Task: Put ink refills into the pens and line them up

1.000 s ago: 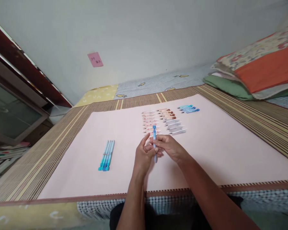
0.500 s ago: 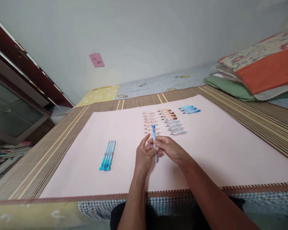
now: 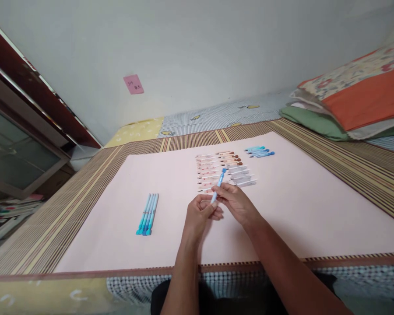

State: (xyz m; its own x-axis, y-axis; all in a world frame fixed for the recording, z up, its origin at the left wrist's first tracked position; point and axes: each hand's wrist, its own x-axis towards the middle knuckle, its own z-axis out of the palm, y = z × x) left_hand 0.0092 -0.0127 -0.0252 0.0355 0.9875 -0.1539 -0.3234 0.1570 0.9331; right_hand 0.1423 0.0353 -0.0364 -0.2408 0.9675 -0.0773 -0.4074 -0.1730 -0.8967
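A blue pen (image 3: 221, 178) with a darker blue knob on top is held tilted above the pink sheet (image 3: 177, 175). My left hand (image 3: 198, 214) pinches its lower end between thumb and fingers. Higher on the barrel, my right hand (image 3: 237, 202) grips it with closed fingertips. Just beyond my hands lie a column of pale pink-patterned pens (image 3: 207, 167), pens with brown tops (image 3: 231, 158) and grey translucent pens (image 3: 241, 176). Several light-blue pens (image 3: 147, 214) lie side by side to the left. More blue pens (image 3: 260, 152), dark tips showing, lie at the back right.
A striped mat (image 3: 85, 199) lies under the sheet. Folded bedding (image 3: 364, 103) with an orange and floral top is stacked at the right. A pink note (image 3: 133, 84) is on the wall behind. A glass-fronted cabinet (image 3: 16, 148) stands at the left.
The pen's knobbed top has swung to the right, so the pen now leans. My right hand has shifted slightly right and up along with it. The pens on the sheet stay put.
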